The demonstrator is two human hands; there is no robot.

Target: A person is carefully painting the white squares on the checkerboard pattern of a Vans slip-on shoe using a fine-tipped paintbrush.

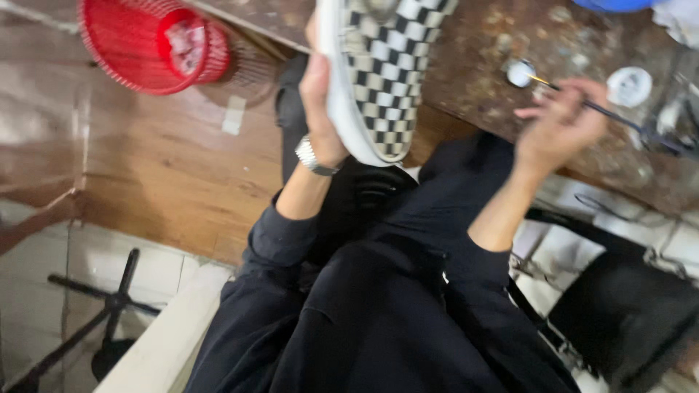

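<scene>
Shoe [382, 69], checkered, clasped at its white sole by left hand [319, 109]; brush [604, 113] pinched in right hand [561, 124] over stained brown worktable [480, 73], red basket [145, 44] on wood floor.

A black-and-white checkered slip-on shoe [382, 73] with a white sole is held upright in the air. A thin paintbrush [582, 102] is held angled, tip near a small white pot [520, 73].

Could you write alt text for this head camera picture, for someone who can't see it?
The left hand holds up a black-and-white checkered shoe while the right hand holds a thin brush over a stained wooden table. A red basket sits nearby.
</scene>
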